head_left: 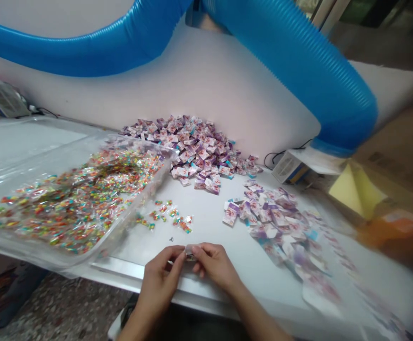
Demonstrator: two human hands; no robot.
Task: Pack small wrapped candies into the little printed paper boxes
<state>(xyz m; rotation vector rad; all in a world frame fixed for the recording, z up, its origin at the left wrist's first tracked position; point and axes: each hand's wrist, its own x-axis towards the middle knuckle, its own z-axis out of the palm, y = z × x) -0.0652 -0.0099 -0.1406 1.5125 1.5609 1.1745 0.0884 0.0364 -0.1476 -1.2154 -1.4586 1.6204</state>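
White tabletop point(213, 232) up against a pale wall point(85, 97), with a fat blue corrugated hose point(78, 57) looping across the far side and another length bending down on the right. Both forearms come in from the near edge and angle inward, so the hands meet over the near part of the table, roughly centre. Left hand point(161, 275) has the thumb pointing forward and the index finger bent over toward it, the rest curled in, fingertips pinching the left end of a small pale packet point(191, 252). Right hand point(214, 265) is on the other end, thumb laid along it and the other fingers curled underneath, so it's gripping too, not open at all. The packet is mostly covered by fingers, so I can't really tell what's inside or whether it's sealed. Just beyond the hands are some loose clear candy sachets point(183, 223) with bright bits in them, and over on the left is a big clear plastic-lined tray point(92, 251) loaded with tons of multicoloured sachets point(85, 199). Far centre, a heap of little purple-and-white printed boxes point(195, 147) is piled by the wall, with a second spread of printed boxes point(277, 213) off to the right, blurring toward the near right edge.
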